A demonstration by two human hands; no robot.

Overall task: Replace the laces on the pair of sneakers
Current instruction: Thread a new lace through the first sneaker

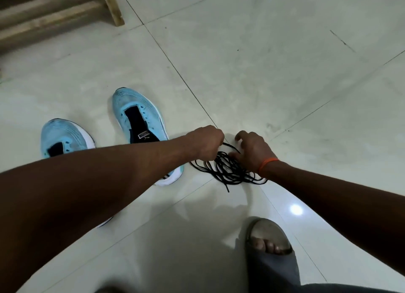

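Two light blue sneakers with dark tongues and no laces stand on the tiled floor: one [138, 117] in the middle left, the other [63, 137] further left, both partly covered by my left forearm. A tangle of black laces [230, 172] lies on the floor to the right of them. My left hand [206, 142] is closed in a fist on strands at the top of the tangle. My right hand [252, 150], with an orange band on the wrist, rests on the tangle with fingers spread.
A wooden rack [54, 14] stands at the top left. My foot in a grey slide sandal [271, 253] is at the bottom right. Pale floor tiles [285, 62] stretch beyond the hands.
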